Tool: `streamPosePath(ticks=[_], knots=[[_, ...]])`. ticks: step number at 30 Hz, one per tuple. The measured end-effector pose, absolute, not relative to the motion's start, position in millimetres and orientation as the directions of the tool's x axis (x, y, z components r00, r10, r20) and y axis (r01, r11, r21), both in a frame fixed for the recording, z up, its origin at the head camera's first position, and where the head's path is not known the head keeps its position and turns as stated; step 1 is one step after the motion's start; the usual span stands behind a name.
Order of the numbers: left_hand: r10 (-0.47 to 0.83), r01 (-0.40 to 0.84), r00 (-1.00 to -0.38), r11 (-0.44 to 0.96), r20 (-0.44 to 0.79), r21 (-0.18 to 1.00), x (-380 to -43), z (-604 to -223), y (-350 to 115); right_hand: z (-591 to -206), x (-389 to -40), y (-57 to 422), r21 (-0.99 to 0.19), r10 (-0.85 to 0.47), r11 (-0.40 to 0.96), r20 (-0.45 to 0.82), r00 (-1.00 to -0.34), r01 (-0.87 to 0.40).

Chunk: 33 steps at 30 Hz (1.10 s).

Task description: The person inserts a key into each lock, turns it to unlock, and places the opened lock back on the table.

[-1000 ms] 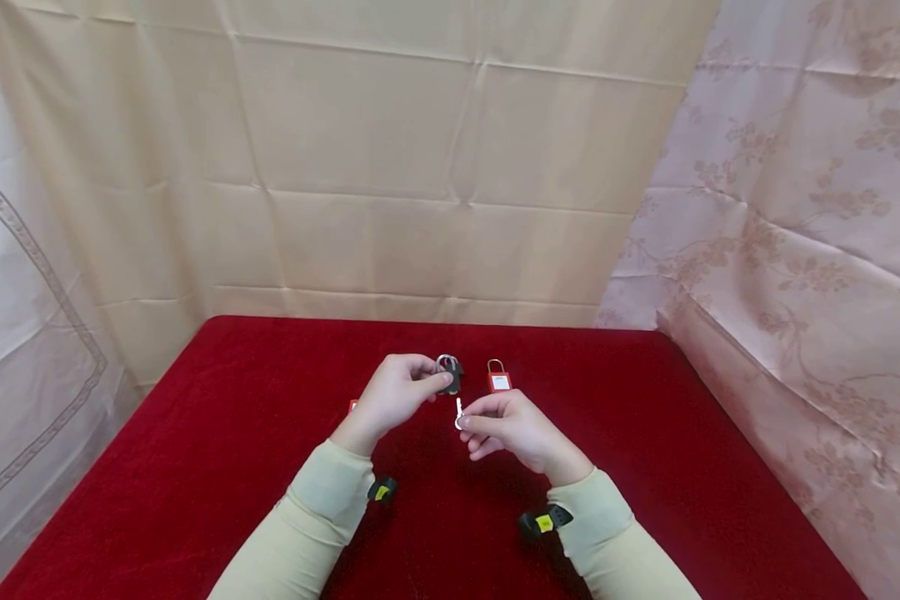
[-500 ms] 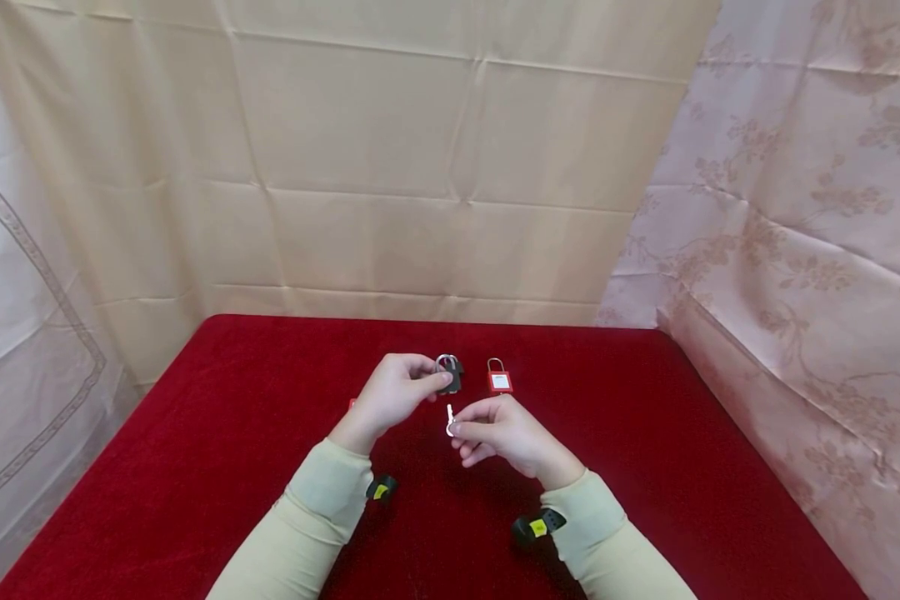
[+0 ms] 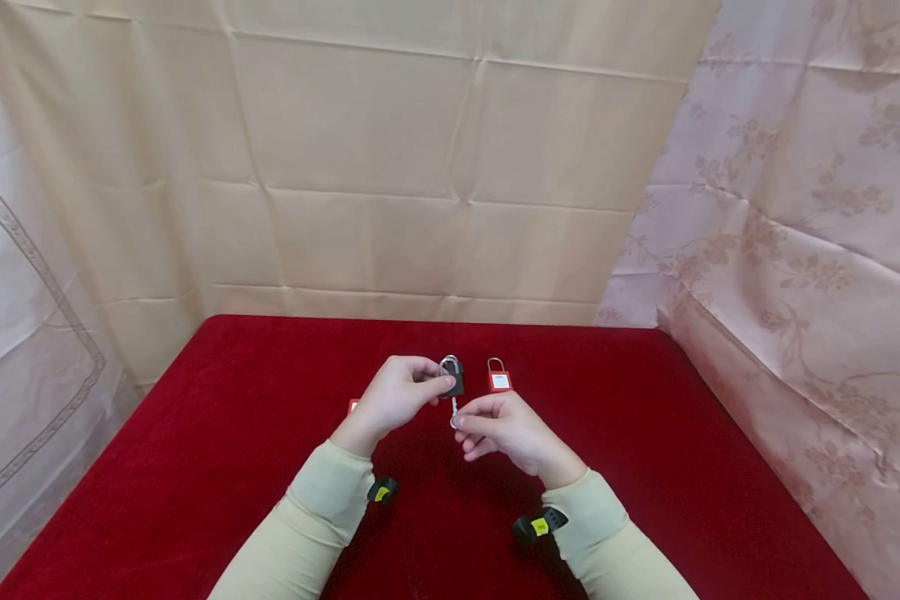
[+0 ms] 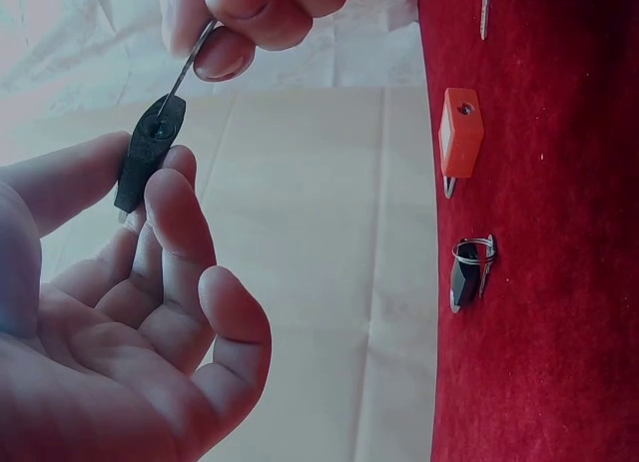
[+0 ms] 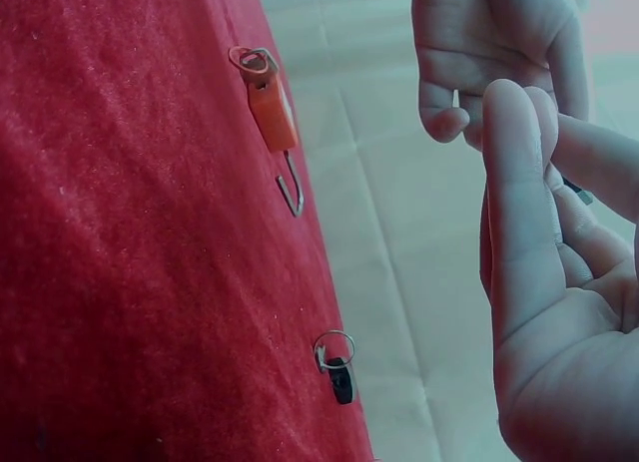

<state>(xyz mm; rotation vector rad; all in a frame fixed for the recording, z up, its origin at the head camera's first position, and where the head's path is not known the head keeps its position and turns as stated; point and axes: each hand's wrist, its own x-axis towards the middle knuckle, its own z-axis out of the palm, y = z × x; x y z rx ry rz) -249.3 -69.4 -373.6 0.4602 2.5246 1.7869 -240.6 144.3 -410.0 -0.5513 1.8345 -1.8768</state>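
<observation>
In the head view my left hand [image 3: 401, 392] pinches a small black padlock [image 3: 453, 383] between thumb and fingers, its silver shackle upward. My right hand [image 3: 513, 433] pinches a silver key [image 3: 454, 408] by its round head, just below the lock. Seen from the left wrist, the key [image 4: 187, 71] points at the keyhole end of the black padlock [image 4: 150, 153], its tip at the keyhole; how deep it sits I cannot tell. From the right wrist, my own fingers hide the key and nearly all of the lock.
A red padlock [image 3: 499, 381] with a white label lies beyond my right hand. Another red item [image 3: 354, 406] is mostly hidden behind my left wrist. On the red cloth [image 3: 607, 417], the left wrist view also shows a black piece with a ring [image 4: 465, 277] and a loose key [image 4: 485, 11].
The key first dropped a little down and left, away from the padlock, then rose to its lower end. My left hand tilted the padlock slightly and otherwise barely moved.
</observation>
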Motion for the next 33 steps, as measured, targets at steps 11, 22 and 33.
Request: streamPosePath(ticks=[11,22,33], knots=[[0.256,0.242,-0.953,0.321,0.162,0.916,-248.1,-374.0,-67.5,-412.4,-241.7,143.9,-0.998,-0.571,-0.037,-0.021,-0.821,0.051],[0.251,0.244,-0.953,0.317,0.167,0.917,-249.3,-375.3,-68.4,-411.3,-242.0,143.9,-0.997,-0.566,-0.059,-0.012,-0.824,0.055],[0.255,0.249,-0.953,0.356,0.163,0.901,-250.5,-376.7,-68.4,-414.7,-244.2,143.7,-0.999,-0.55,-0.032,0.0,-0.835,0.022]])
